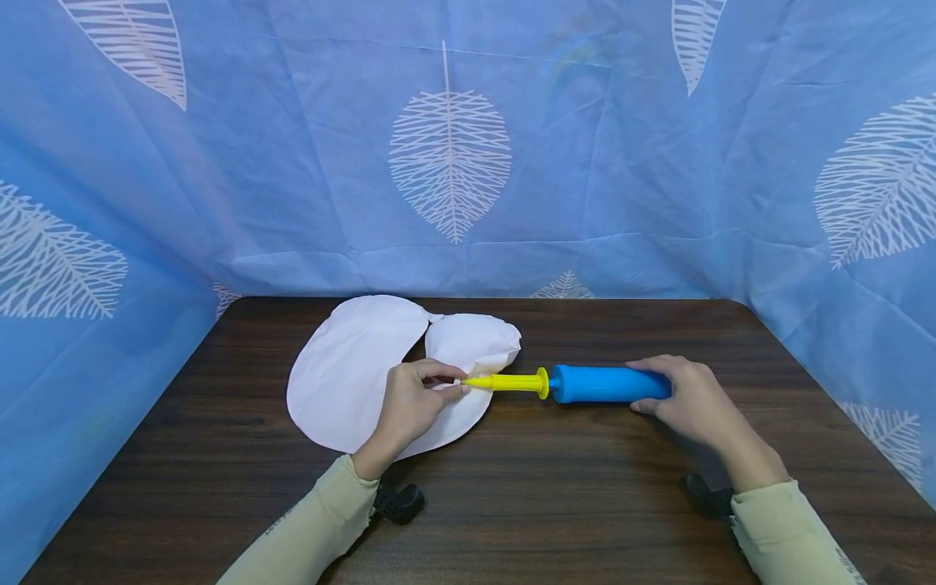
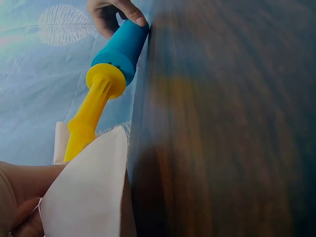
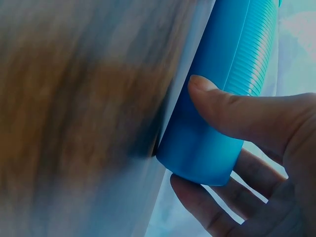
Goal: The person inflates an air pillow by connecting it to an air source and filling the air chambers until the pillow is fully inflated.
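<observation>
A white, mostly flat balloon (image 1: 344,374) lies on the table, its smaller lobe (image 1: 468,337) a little puffed and creased. My left hand (image 1: 409,402) pinches the balloon's edge between thumb and fingers, right at the tip of the pump's yellow nozzle (image 1: 515,383). Whether that tip sits inside the balloon is hidden by the fingers. The blue hand pump (image 1: 607,383) lies sideways, nozzle pointing left. Around its far right end, my right hand (image 1: 691,402) grips with thumb and fingers; the right wrist view shows the thumb (image 3: 217,101) on the pump's blue barrel (image 3: 197,148).
The dark wooden table (image 1: 556,504) extends around the balloon and pump. A blue cloth with white leaf prints (image 1: 329,162) hangs behind and on both sides. Black wrist straps (image 1: 400,504) show at the sleeves.
</observation>
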Motion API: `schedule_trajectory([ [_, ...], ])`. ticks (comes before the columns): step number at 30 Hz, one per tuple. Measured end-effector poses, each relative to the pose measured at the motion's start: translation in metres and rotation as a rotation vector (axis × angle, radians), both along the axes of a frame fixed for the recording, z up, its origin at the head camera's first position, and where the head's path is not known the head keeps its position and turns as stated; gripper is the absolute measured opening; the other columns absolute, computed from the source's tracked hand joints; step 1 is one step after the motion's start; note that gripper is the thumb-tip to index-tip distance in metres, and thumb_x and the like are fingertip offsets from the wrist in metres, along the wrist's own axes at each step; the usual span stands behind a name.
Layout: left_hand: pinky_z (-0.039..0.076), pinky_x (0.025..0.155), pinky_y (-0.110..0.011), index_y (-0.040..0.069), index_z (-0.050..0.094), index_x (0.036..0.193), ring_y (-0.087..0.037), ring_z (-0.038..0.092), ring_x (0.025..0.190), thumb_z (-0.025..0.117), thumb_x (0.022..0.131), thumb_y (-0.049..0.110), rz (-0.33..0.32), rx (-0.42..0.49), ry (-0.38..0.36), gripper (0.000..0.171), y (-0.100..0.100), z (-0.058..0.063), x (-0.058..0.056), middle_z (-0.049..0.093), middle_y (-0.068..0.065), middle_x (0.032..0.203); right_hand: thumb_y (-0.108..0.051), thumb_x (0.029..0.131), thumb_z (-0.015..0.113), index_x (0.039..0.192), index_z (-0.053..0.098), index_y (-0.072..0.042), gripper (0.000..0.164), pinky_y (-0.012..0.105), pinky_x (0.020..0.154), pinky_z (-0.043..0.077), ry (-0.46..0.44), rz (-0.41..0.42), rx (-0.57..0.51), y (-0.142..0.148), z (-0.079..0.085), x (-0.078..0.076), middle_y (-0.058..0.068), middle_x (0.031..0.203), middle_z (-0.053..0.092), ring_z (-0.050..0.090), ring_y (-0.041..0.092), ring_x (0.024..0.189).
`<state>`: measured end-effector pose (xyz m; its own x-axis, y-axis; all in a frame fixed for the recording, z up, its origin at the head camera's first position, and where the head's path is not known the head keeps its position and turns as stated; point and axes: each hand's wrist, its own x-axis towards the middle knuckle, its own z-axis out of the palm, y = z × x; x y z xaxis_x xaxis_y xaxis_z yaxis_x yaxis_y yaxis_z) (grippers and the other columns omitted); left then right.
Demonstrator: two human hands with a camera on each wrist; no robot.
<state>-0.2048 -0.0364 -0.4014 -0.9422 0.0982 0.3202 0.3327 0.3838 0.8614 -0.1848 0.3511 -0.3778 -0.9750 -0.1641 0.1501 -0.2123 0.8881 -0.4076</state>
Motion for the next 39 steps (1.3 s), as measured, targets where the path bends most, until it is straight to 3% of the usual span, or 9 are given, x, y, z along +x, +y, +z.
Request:
schedule_trajectory([
  [10,0.065,0.089,-0.044,0.010,0.087,0.093,-0.022,0.075,0.096,0.089,0.083,-0.003,-0.015,0.000,0.012,0.017,0.000,0.003,0.002,0.083,-0.004,0.097,-0.014,0.090,0.087,0.141,0.069,-0.003,0.055,0.076,0.105,0.046,0.001,0.038,-0.004,-0.013,0.000,-0.001,0.031,0.143,0.064,0.055,0.058,0.134],
  [23,0.066,0.089,-0.040,0.009,0.087,0.095,-0.021,0.074,0.096,0.090,0.083,-0.002,0.001,-0.032,0.031,0.017,-0.001,0.008,0.002,0.082,-0.005,0.098,-0.015,0.092,0.085,0.142,0.069,-0.005,0.054,0.077,0.107,0.046,-0.012,0.026,-0.007,-0.013,0.002,-0.001,0.030,0.144,0.064,0.055,0.058,0.135],
  [31,0.065,0.087,-0.037,0.010,0.087,0.094,-0.018,0.072,0.093,0.090,0.083,-0.002,0.010,-0.052,0.046,0.017,-0.001,0.006,0.002,0.083,-0.004,0.097,-0.013,0.090,0.086,0.139,0.070,-0.002,0.053,0.075,0.103,0.049,0.006,-0.006,-0.011,0.012,0.000,0.001,0.034,0.144,0.063,0.055,0.060,0.132],
  [39,0.064,0.086,-0.034,0.010,0.087,0.095,-0.018,0.071,0.095,0.090,0.084,0.000,0.014,-0.052,0.025,0.015,-0.004,0.008,0.003,0.082,-0.003,0.097,-0.009,0.088,0.086,0.138,0.069,-0.001,0.053,0.073,0.092,0.052,0.001,-0.101,0.012,0.046,-0.004,0.005,0.040,0.144,0.058,0.056,0.062,0.125],
])
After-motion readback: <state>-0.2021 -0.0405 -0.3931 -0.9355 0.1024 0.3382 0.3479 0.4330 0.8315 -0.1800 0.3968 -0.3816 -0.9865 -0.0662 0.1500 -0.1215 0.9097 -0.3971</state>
